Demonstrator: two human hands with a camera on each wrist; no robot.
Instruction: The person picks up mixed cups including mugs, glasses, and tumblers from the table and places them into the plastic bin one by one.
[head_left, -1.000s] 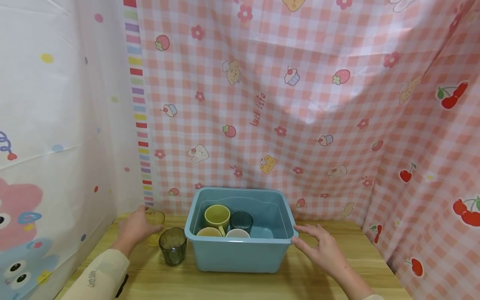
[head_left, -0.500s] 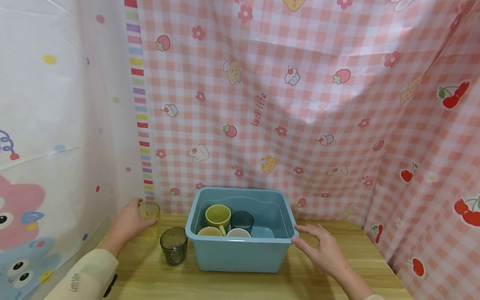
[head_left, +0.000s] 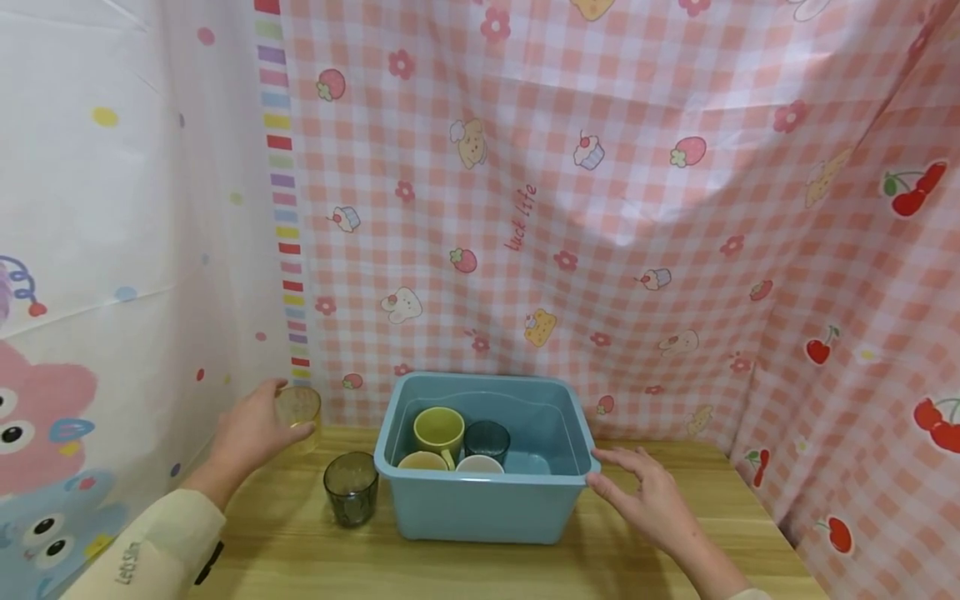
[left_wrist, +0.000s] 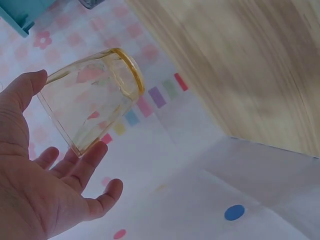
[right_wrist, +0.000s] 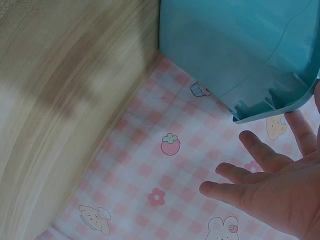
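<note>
My left hand (head_left: 249,429) pinches a yellow-tinted clear glass (head_left: 302,410) by its upper part, thumb on one side and fingers on the other. In the left wrist view the glass (left_wrist: 95,95) shows its thick amber base, apart from the wooden table. My right hand (head_left: 654,504) touches the right rim of a blue plastic bin (head_left: 487,510) with thumb and index finger, the other fingers extended. Inside the bin sit a yellow-green mug (head_left: 438,427), a dark glass (head_left: 487,440), a pale yellow cup (head_left: 423,461) and a white cup (head_left: 480,465).
A smoky grey-green glass (head_left: 352,492) stands upright on the wooden table (head_left: 315,567), just left of the bin. Pink checked cloth (head_left: 480,217) hangs close behind the table, and a white patterned cloth (head_left: 135,208) closes off the left side.
My left hand has moved up and slightly left, lifting the yellow-tinted glass from behind the smoky one. My right hand stays at the bin's rim.
</note>
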